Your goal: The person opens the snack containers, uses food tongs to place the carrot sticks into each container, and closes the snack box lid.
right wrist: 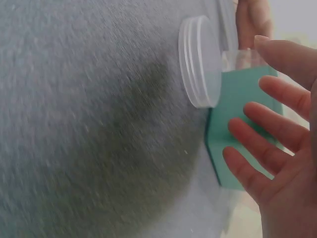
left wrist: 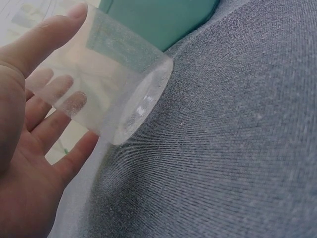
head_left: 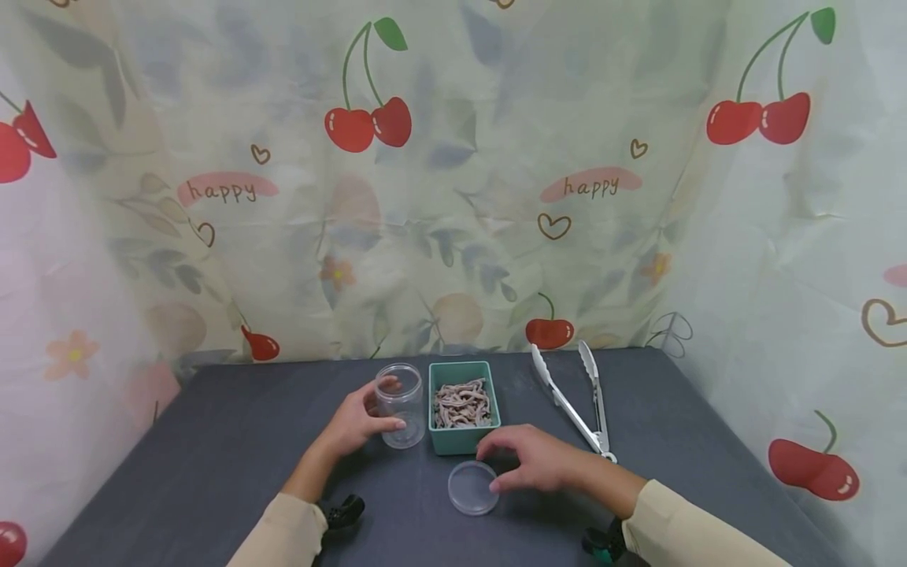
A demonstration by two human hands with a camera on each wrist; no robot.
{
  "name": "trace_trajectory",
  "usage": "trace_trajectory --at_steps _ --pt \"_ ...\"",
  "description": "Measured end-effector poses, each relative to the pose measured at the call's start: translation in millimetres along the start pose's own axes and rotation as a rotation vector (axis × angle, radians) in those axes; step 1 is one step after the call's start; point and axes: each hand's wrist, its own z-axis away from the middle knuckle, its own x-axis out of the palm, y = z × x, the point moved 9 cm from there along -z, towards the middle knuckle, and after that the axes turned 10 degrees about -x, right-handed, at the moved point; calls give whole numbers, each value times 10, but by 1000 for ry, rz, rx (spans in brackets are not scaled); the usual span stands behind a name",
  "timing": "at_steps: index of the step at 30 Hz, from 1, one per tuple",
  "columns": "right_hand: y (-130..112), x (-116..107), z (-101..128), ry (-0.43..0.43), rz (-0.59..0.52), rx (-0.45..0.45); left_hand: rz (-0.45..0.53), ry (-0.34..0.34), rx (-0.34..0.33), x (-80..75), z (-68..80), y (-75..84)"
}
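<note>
I read the jar (head_left: 406, 403) as clear, glossy plastic; lid (head_left: 471, 488), smooth plastic; box (head_left: 455, 442), smooth matt plastic; table covering (head_left: 234, 441), matt cloth (ribbed up close); tongs (head_left: 573, 416), shiny metal.

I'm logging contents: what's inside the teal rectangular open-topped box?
The teal rectangular open-topped box holds a tangled heap of thin, greyish-pink, worm-like strands. The upper strands cover the lower ones, so anything underneath cannot be seen.

"happy" legible twice, both on backdrop cloth (head_left: 460, 71), lowercase handwriting-style print. Left "happy" (head_left: 222, 190) over pink smear (head_left: 268, 187); right "happy" (head_left: 591, 187) over another pink smear (head_left: 631, 180). Both brown lettering, slightly slanted.
</note>
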Motion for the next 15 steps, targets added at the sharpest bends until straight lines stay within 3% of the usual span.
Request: trace_trajectory --at_steps 5,15 --pt "38 -107 42 -16 -14 63 4 3 -7 -10 8 4" --pt "103 -283 147 -57 3 92 8 0 -11 -6 21 21"
